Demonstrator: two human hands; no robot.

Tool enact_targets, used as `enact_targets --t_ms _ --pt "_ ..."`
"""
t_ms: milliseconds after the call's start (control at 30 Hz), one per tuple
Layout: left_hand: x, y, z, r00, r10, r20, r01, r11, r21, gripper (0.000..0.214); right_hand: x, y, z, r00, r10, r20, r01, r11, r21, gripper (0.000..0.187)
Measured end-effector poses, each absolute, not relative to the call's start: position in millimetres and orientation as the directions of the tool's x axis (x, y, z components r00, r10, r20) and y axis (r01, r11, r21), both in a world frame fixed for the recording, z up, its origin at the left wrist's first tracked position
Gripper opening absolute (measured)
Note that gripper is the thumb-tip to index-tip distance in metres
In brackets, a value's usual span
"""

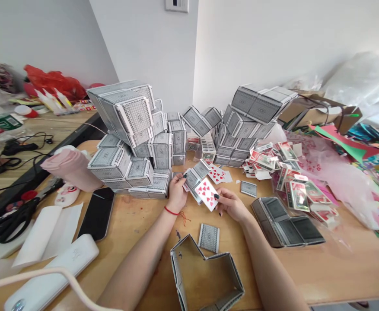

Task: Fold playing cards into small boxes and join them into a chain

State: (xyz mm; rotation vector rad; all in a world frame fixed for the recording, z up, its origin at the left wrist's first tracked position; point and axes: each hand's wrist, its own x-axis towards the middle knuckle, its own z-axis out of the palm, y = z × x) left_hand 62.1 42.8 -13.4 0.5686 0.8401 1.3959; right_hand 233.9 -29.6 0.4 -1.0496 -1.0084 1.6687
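My left hand [178, 192] is closed on a few grey-backed playing cards [194, 177], held above the table. Between the fingertips of my right hand [231, 204] is a face-up heart playing card [206, 194], which overlaps the cards in my left hand. Just behind them lie loose heart cards [218, 173] on the table. Nearer to me, one card [209, 237] lies back up beside an open, angular frame made of folded cards [175, 270]. To the right of my right hand stands another folded-card piece [286, 222].
Stacked card blocks rise at the left [134, 116] and right [257, 108]. Card packs [297, 194] lie in a heap at the right. A black phone [96, 212], a white power bank [55, 276], scissors [17, 220] and a pink roll [72, 166] sit at the left.
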Motion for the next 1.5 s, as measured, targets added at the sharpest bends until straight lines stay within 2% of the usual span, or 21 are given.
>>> enact_targets --t_ms 67,133,267,400,533,633,700,900,1067,1267,1367,1500 --pt "61.1 43.2 -12.9 -0.039 0.981 -0.190 -0.630 0.123 0.767 0.019 228.2 -32.1 1.1 -0.315 0.920 -0.232 -0.194 -0.302 -0.933 0.027" --pt "60.2 43.2 -12.4 -0.049 0.982 -0.184 -0.633 0.112 0.766 0.022 223.6 -32.5 0.3 -0.316 0.916 -0.246 -0.158 -0.306 -0.939 0.028" --pt "58.5 41.4 -9.0 -0.036 0.991 -0.129 -0.624 0.079 0.777 0.036 222.9 -26.3 -4.3 -0.019 0.989 -0.148 -0.169 -0.149 -0.974 0.029" --pt "59.4 36.6 -5.7 0.173 0.984 -0.042 -0.497 0.124 0.859 0.047 231.0 -18.7 -9.1 0.273 0.961 -0.040 -0.145 0.000 -0.989 0.031" --pt "62.8 33.9 -8.6 0.314 0.946 -0.079 -0.351 0.193 0.916 0.040 235.9 -17.4 -8.4 0.377 0.926 -0.003 -0.138 0.053 -0.989 0.031" --pt "63.5 35.2 -10.9 0.293 0.951 -0.100 -0.411 0.219 0.885 0.033 236.9 -20.1 -2.1 0.413 0.911 0.013 -0.165 0.089 -0.982 0.028" --pt "62.2 37.2 -10.6 0.248 0.960 -0.127 -0.472 0.234 0.850 0.029 237.7 -23.3 3.9 0.406 0.913 0.023 -0.162 0.097 -0.982 0.027" --pt "56.3 43.6 -7.6 0.224 0.952 -0.210 -0.565 0.303 0.767 0.020 236.0 -34.7 18.3 0.213 0.977 0.007 -0.114 0.032 -0.993 0.025" --pt "55.7 44.2 -7.0 0.236 0.948 -0.214 -0.595 0.316 0.739 0.023 232.4 -35.4 18.0 0.216 0.976 0.011 -0.119 0.037 -0.992 0.024" --pt "57.8 42.0 -5.4 0.233 0.951 -0.205 -0.589 0.306 0.748 0.024 229.1 -33.2 12.8 0.187 0.982 -0.006 -0.114 0.015 -0.993 0.031" --pt "59.1 41.5 -5.8 0.212 0.958 -0.192 -0.577 0.281 0.767 0.029 225.9 -31.9 8.7 0.146 0.987 -0.069 -0.109 -0.053 -0.993 0.038" --pt "58.5 41.7 -5.7 0.196 0.966 -0.168 -0.544 0.249 0.801 0.029 229.4 -30.0 4.9 0.057 0.988 -0.145 -0.151 -0.135 -0.979 0.038"
